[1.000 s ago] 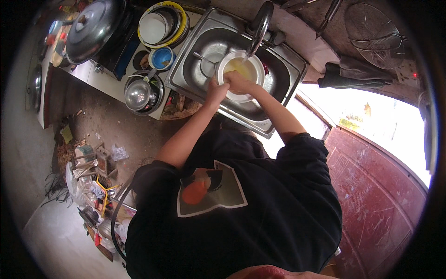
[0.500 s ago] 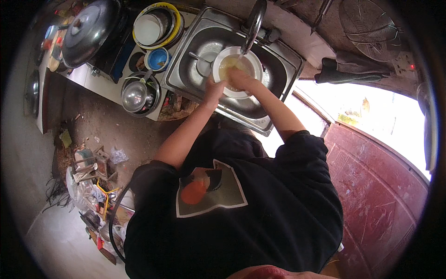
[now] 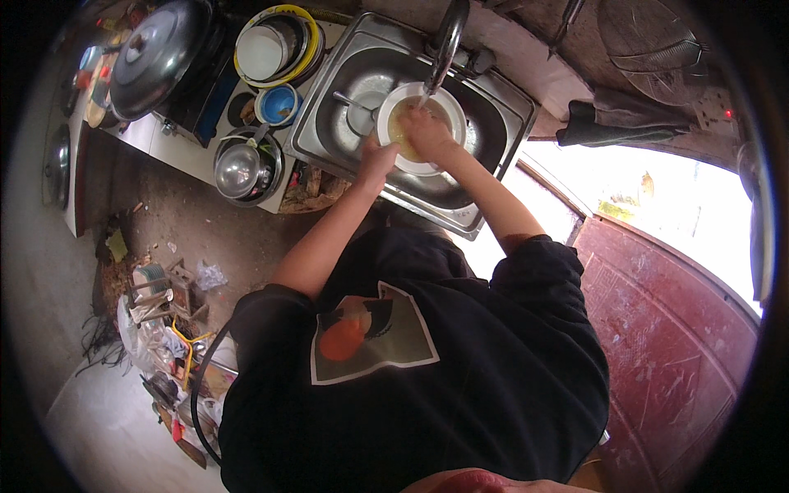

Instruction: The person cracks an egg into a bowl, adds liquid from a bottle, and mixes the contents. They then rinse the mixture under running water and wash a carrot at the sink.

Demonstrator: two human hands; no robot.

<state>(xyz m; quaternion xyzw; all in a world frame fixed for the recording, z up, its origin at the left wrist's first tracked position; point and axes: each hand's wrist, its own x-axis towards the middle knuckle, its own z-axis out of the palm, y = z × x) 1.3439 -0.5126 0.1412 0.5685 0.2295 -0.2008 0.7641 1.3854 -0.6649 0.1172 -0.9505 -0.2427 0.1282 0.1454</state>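
Note:
A white bowl (image 3: 459, 123) sits under the tap (image 3: 449, 45) inside the steel sink (image 3: 306, 131). My left hand (image 3: 378, 159) grips the bowl's near left rim, thumb on top. Inside the bowl, my right hand (image 3: 427, 134) is spread with its fingers in cloudy yellowish water; what lies beneath the water is too blurred to name. Thin water seems to run from the tap onto the right fingers. Left of the bowl, a smaller bowl (image 3: 361, 122) rests on the sink bottom, with a spoon (image 3: 349, 100) leaning in it.
On the counter left of the sink stand a yellow basin (image 3: 313, 51) with stacked bowls, a blue bowl (image 3: 280, 103) and a metal pot (image 3: 239, 171). A large lidded wok (image 3: 160, 57) stands farther left. A reddish door (image 3: 657, 329) is at the right.
My right hand has shifted slightly up inside the bowl, and its fingers have spread from a bunched pose. The left hand and the bowl have stayed nearly in place.

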